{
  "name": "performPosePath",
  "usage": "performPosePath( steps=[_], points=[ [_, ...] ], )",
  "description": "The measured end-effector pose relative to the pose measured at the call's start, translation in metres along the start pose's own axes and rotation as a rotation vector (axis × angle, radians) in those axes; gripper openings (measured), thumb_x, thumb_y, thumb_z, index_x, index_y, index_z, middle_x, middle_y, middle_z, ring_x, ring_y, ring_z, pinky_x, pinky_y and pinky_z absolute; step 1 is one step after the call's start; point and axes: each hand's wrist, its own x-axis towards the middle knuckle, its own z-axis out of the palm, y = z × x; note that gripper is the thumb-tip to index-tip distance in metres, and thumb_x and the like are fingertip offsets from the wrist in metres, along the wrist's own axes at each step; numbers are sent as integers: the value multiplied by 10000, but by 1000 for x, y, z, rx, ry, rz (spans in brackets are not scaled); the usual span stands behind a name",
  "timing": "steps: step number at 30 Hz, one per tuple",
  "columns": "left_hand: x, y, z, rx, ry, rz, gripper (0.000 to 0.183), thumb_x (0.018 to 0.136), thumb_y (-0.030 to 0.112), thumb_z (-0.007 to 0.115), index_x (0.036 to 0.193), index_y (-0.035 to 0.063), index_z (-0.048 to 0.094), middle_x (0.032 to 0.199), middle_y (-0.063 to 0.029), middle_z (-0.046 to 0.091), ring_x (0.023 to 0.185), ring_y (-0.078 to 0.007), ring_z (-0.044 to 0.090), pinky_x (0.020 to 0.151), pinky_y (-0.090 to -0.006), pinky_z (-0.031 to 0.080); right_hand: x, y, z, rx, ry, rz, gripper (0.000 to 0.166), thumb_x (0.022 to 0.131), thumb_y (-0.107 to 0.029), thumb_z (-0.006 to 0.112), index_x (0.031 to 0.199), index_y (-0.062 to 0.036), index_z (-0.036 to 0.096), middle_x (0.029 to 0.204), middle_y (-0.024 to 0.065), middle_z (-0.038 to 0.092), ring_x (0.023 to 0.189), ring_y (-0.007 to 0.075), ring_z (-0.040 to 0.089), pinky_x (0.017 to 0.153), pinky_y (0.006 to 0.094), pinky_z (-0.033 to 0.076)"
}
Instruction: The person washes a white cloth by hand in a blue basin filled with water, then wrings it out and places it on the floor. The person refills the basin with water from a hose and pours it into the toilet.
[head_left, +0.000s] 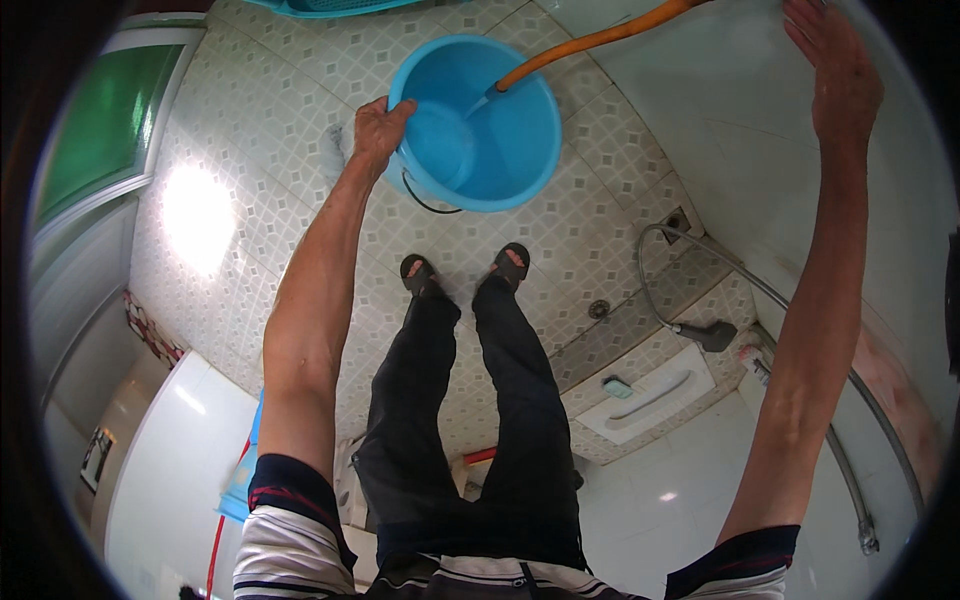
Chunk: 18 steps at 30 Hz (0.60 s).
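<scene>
A light-blue plastic bucket (517, 180) stands on the tiled floor in front of my feet, its thin dark handle hanging down at the near side. My left hand (384, 129) grips the bucket's rim at the left, thumb over the edge. An orange hose (592, 46) reaches in over the rim from the upper right, with what looks like water coming from its end. At the upper right my right hand (844, 67) is raised by the wall; its fingertips meet the picture's edge, and whether it touches something there cannot be made out.
A grey shower head (716, 336) with a metal hose lies at the right, near a floor drain (598, 309) and a squat toilet (652, 397). A turquoise plastic basket (337, 9) is at the top. A green-paned door (112, 124) stands left.
</scene>
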Motion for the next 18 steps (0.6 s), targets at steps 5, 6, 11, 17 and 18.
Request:
performPosePath(
  steps=[5, 6, 11, 17, 18],
  points=[
    [2, -2, -6, 36, 34, 20, 187, 882, 187, 654, 843, 6, 679, 711, -32, 653, 583, -105, 556, 549, -286, 466, -5, 9, 4, -5, 19, -33, 397, 985, -431, 533, 982, -45, 625, 779, 24, 631, 681, 105, 618, 658, 249, 525],
    [2, -2, -6, 39, 39, 25, 191, 883, 189, 653, 840, 5, 680, 705, -30, 652, 582, -104, 555, 548, -286, 466, -6, 7, 6, -1, 29, -15, 393, 985, -434, 533, 964, -53, 627, 759, 10, 621, 659, 92, 604, 641, 238, 515],
    [0, -2, -3, 121, 87, 72, 203, 883, 199, 654, 830, 6, 681, 688, -31, 643, 576, -103, 551, 537, -289, 462, -6, 3, 16, 4, 165, -122, 367, 960, -297, 535, 804, 34, 568, 664, 81, 599, 548, 157, 548, 479, 269, 476],
    [4, -5, 2, 183, 144, 101, 226, 869, 224, 653, 808, 7, 673, 676, -45, 642, 585, -122, 562, 560, -315, 470, 1, 11, 10, -188, 200, -298, 444, 970, -274, 478, 679, 59, 524, 595, 101, 551, 498, 201, 514, 439, 311, 468],
    [5, -5, 3, 218, 163, 102, 232, 863, 231, 654, 804, 7, 671, 674, -49, 642, 587, -128, 565, 566, -323, 472, 0, 10, 10, -246, 208, -315, 449, 968, -268, 478, 659, 54, 522, 588, 100, 544, 498, 204, 513, 439, 308, 463]
  ],
)
